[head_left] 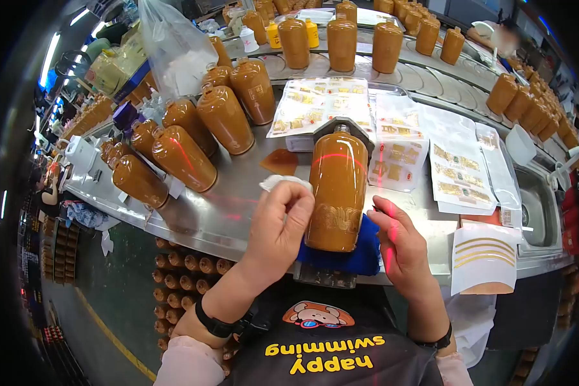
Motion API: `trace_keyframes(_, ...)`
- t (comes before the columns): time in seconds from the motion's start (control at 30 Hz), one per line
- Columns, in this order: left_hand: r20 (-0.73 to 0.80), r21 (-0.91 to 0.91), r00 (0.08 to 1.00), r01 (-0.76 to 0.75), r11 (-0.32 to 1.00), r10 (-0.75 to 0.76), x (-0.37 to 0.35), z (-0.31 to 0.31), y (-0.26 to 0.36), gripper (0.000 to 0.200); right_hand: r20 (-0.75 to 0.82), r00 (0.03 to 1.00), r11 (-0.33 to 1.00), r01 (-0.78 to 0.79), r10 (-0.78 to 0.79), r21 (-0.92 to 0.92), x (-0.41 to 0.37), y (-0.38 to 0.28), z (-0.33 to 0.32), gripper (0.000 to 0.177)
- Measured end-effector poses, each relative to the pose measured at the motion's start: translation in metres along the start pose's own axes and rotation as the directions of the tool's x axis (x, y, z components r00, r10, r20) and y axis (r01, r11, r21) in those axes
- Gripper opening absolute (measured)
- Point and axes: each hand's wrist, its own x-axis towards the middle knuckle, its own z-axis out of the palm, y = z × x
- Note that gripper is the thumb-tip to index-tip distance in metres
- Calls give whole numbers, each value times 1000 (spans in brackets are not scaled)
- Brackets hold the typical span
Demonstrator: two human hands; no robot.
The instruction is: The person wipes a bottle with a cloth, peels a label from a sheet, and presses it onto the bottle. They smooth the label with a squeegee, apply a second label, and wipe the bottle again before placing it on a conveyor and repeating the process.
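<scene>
The brown bottle [336, 186] lay on a blue pad [361, 256] on the worktop [219, 215], seemingly against rolling, left hand [280, 222] pinching a white cloth [282, 183] to it, right hand [399, 243] loosely spread alongside.

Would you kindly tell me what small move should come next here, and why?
Probably wipe the cloth in the left hand across the gold label on the bottle: the cloth sits against the bottle beside that label, and the right hand is at its other side.
</scene>
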Motion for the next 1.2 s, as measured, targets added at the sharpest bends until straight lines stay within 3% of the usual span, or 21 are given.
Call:
trace_keyframes(0.07,-97,146,984,-134,980,149,2,1,-12,18,-11,1000,1000,-5,5,-14,-3,3,1,44)
trace_keyframes(0.17,6,224,994,-112,968,113,-10,4,-7,22,-39,999,999,-12,10,-34,-3,5,2,44)
trace_keyframes(0.2,22,209,990,-141,968,139,-9,4,-9,22,-46,999,999,-13,11,-41,-3,5,2,44)
trace_keyframes(0.3,85,47,996,-29,998,25,-3,0,-9,19,-28,999,1000,-23,22,-18,-2,4,3,43)
trace_keyframes(0.4,-39,169,997,-62,984,70,0,8,-13,17,-41,999,1000,-15,14,-5,-2,3,2,48)
trace_keyframes(0.6,5,415,953,-278,867,303,4,8,-6,16,-28,1000,1000,5,-4,5,-1,4,2,46)
trace_keyframes(0.7,64,70,996,-64,996,60,0,6,9,16,-29,999,999,-46,46,15,-3,4,-1,43)
trace_keyframes(0.8,-8,21,1000,-11,1000,11,-2,10,12,19,-37,999,1000,-6,6,5,-2,4,-1,41)
trace_keyframes(0.9,-49,373,980,-160,914,191,1,8,-1,20,-41,999,1000,14,-15,-24,-2,4,-1,41)
trace_keyframes(1.13,40,250,991,-137,959,131,2,8,-1,15,-31,999,1000,7,-8,-18,-1,3,-1,40)
trace_keyframes(1.2,9,108,999,-51,993,50,3,7,5,14,-35,999,1000,0,0,-21,-2,4,-2,40)
